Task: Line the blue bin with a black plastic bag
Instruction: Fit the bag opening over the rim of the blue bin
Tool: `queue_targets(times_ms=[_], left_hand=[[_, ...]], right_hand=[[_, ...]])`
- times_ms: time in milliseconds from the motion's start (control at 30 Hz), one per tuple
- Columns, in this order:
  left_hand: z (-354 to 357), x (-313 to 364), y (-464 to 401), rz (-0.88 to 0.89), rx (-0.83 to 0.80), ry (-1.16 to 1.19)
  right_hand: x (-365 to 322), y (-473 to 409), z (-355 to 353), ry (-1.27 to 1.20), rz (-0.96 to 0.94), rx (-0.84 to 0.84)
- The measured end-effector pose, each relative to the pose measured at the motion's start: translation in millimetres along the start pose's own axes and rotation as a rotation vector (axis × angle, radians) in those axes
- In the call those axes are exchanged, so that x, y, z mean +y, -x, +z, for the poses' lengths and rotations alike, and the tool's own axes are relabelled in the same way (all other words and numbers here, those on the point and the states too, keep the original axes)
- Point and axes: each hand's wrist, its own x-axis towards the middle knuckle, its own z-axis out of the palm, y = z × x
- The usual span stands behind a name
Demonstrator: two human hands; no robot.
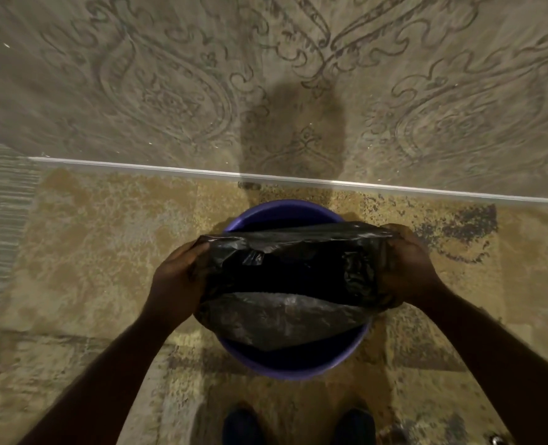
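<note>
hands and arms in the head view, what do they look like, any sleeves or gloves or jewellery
Both forearms are bare up to the frame edge, with no sleeves in view. The left hand and right hand wear no gloves, and no watch, bracelet or ring shows. The picture is dim, so small details on the fingers cannot be made out.

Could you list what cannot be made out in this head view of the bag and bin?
- Inside of the blue bin: covered by the black bag stretched open above it.
- Fingertips of the left hand and right hand: wrapped in bag plastic.
- Shoes: cut off by the bottom edge.
- Small shiny object, bottom right: too small to identify.
</note>
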Motion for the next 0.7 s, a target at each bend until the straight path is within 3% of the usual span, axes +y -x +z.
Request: queue_targets(times_ms=[133, 200, 300, 400, 700], left_hand=[[16.3, 5.0, -9.1, -0.392, 0.183, 0.354], [19.6, 12.4, -19.4, -0.448, 0.233, 0.503], [23.5, 5.9, -29.6, -0.462, 0.286, 0.512], [26.4, -8.0, -34.5, -0.447, 0.237, 0.469], [27.6, -35.4, -28.8, -0.467, 0.185, 0.469]], right_hand=[[-9.8, -13.7, 10.2, -0.308, 0.147, 0.24], [-16.6, -23.1, 13.1, -0.358, 0.13, 0.365], [-14.8, -35.8, 19.6, -0.382, 0.131, 0.433], [-3.6, -50.0, 24.2, -0.324, 0.107, 0.39], [-0.7, -88.6, 32.4, 0.152, -0.141, 0.175]])
